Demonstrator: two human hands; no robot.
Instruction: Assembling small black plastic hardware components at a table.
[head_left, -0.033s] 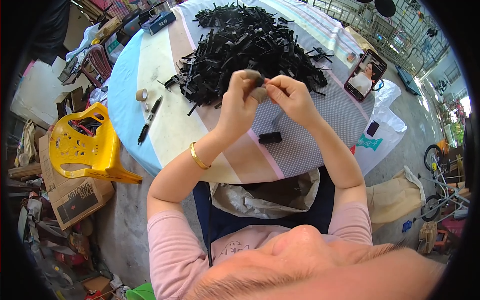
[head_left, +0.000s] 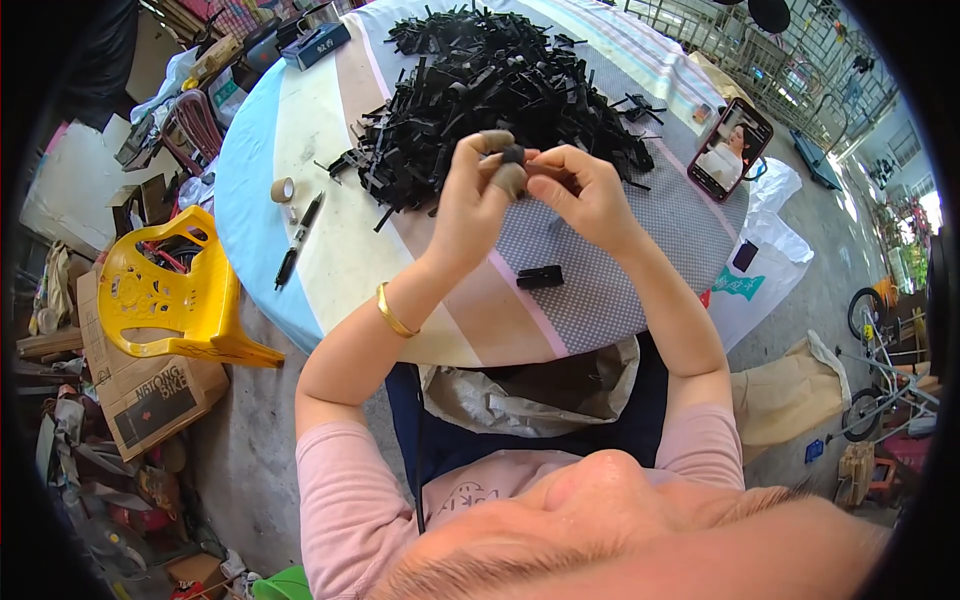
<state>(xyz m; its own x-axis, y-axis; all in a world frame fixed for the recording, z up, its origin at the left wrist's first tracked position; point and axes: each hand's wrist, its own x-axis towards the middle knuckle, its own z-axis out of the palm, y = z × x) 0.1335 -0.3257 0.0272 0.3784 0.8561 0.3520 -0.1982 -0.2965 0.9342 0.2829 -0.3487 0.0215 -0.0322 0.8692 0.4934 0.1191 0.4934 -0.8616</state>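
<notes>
Above the round table (head_left: 430, 320), both hands meet in front of a big heap of short black strips (head_left: 490, 90). My left hand (head_left: 466, 215) is closed in a pinch on a small black piece (head_left: 513, 155); its thumb and forefinger wear greyish-tan finger covers. Close against that piece are the bent fingers of my right hand (head_left: 596, 208). Whether they grip part of it is too small to make out. On the cloth below the hands lies a small black bundle (head_left: 540, 277).
Left on the table are a tape roll (head_left: 283, 190), black pens (head_left: 300, 240) and a dark box (head_left: 316, 46). A phone (head_left: 731, 150) stands at the right edge. An open sack (head_left: 530, 400) lies at my lap. A yellow chair (head_left: 170, 290) stands left.
My right thumb and fingers have shifted slightly at the black piece. A pale, blurred strip below my right hand no longer shows. My left hand has barely moved.
</notes>
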